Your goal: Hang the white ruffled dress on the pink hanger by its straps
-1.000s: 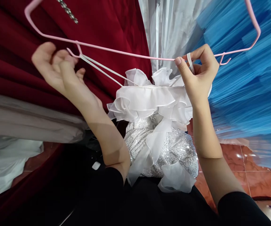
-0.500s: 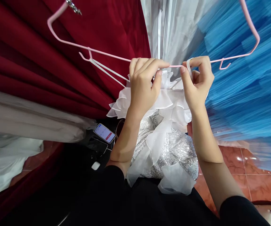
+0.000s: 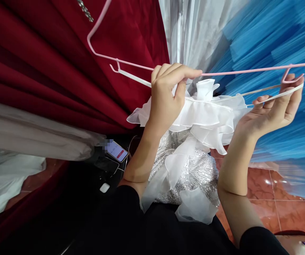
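Observation:
My left hand (image 3: pixel 167 94) is closed around the lower bar of a pink clothes hanger (image 3: pixel 237 72). Out to the right, my right hand (image 3: pixel 277 108) holds a white strap (image 3: pixel 282 95) stretched up at the hanger's right-hand hook; whether the loop sits over the hook I cannot tell. Another white strap (image 3: pixel 135 77) hangs from the left-hand hook and runs behind my left hand. Both belong to a dress with white ruffles (image 3: pixel 202 113) and a silver sequined body (image 3: pixel 195 170), which lies bunched on my lap, partly behind my left forearm.
Dark red fabric (image 3: pixel 126 32) hangs at the left, with a metal chain (image 3: pixel 85 10) before it. Blue tulle (image 3: pixel 269 39) hangs at the right. A lit phone (image 3: pixel 117 150) and a white earbud-like case (image 3: pixel 104 187) lie left of me. The floor has reddish tiles (image 3: pixel 261 180).
My right hand has moved right from the bar's middle to the right-hand hook, drawing the strap along. The hanger has shifted right, and the dress's ruffled top is spread wider.

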`<state>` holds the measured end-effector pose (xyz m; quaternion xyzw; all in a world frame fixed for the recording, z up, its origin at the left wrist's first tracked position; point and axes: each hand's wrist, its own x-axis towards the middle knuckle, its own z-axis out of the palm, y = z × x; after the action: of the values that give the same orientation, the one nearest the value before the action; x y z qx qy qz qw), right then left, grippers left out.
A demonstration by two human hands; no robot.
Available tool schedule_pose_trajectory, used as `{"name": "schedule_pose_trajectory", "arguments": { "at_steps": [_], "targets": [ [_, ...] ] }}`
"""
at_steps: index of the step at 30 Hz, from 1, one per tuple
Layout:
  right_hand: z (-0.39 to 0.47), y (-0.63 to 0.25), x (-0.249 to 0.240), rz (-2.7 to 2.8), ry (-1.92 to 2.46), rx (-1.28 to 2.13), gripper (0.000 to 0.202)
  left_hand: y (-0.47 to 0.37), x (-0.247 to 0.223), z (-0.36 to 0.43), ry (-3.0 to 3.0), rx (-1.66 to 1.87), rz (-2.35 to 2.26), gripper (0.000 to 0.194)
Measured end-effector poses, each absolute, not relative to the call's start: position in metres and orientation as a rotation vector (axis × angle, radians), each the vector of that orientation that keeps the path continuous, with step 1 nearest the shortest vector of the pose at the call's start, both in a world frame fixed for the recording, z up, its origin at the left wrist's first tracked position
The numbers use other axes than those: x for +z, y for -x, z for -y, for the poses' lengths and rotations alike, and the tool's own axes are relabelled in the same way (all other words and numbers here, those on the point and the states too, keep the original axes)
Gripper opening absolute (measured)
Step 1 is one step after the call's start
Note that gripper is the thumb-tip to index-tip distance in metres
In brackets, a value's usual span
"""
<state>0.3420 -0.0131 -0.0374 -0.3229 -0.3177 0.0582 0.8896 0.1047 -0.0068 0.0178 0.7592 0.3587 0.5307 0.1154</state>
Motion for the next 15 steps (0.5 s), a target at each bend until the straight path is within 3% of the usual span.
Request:
{"name": "schedule_pose_trajectory", "arguments": {
  "at_steps": [11,15],
  "targets": [
    [0.01,-0.324,-0.018,0.755,0.839,0.315,0.005,-0.093,0.012,0.004,-2.033,1.403,-1.222,0.023],
    [0.022,-0.318,-0.007,0.79,0.826,0.195,0.018,-0.09,0.011,0.005,-2.044,1.414,-1.222,0.021]
  ]
}}
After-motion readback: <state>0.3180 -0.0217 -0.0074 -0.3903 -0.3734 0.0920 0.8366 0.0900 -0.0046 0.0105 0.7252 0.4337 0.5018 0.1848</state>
